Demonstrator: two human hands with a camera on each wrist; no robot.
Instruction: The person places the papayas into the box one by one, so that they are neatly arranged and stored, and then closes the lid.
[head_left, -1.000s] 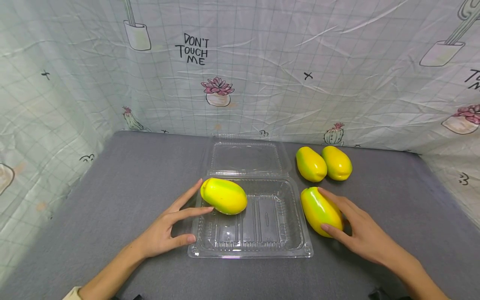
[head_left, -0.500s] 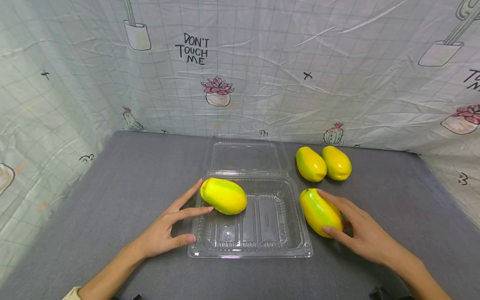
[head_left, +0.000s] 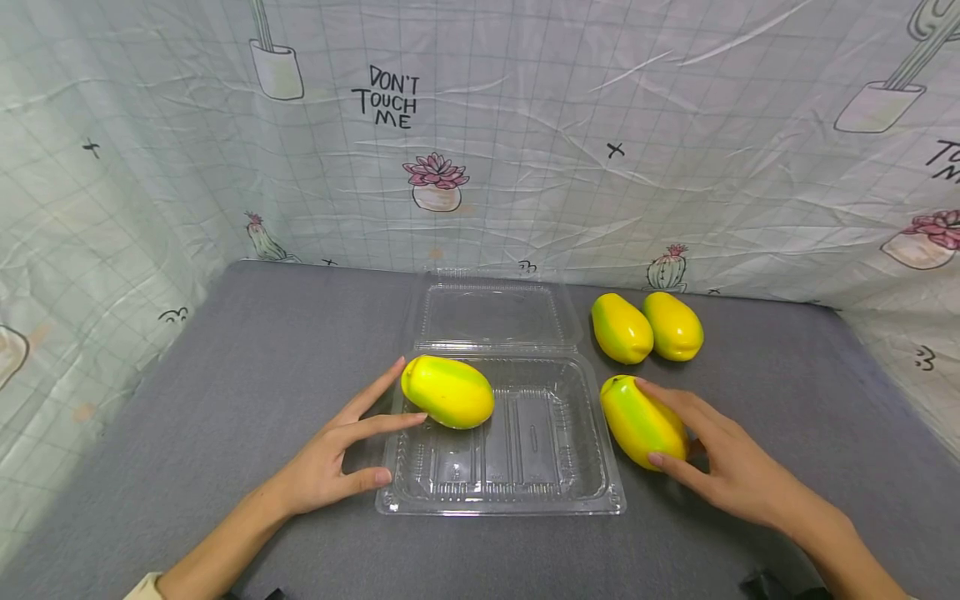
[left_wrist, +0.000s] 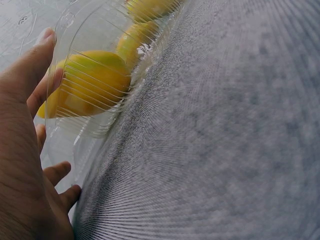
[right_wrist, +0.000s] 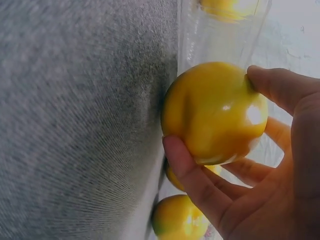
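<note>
A clear plastic clamshell box (head_left: 502, 507) lies unfolded, its lid (head_left: 495, 315) flat behind it. One yellow-green mango (head_left: 447, 392) rests in the box's back left part. My left hand (head_left: 322, 467) is at the box's left side, fingers spread and fairly straight, fingertips at the rim and close to this mango. In the left wrist view, that mango (left_wrist: 95, 82) shows through the ribbed wall. Just right of the box, my right hand (head_left: 738, 467) grips a second mango (head_left: 643, 423), thumb on the near side and fingers round the far side. The right wrist view shows this mango (right_wrist: 215, 112) between thumb and fingers.
Two more mangoes, a left one (head_left: 622, 329) and a right one (head_left: 673, 327), lie side by side behind the right hand. Everything stands on a grey cloth surface (head_left: 300, 333). A patterned curtain (head_left: 525, 125) hangs along the back and sides.
The mango in my right hand has shifted very slightly, with the hand still round it. My left hand, the box and the other mangoes stay where they were.
</note>
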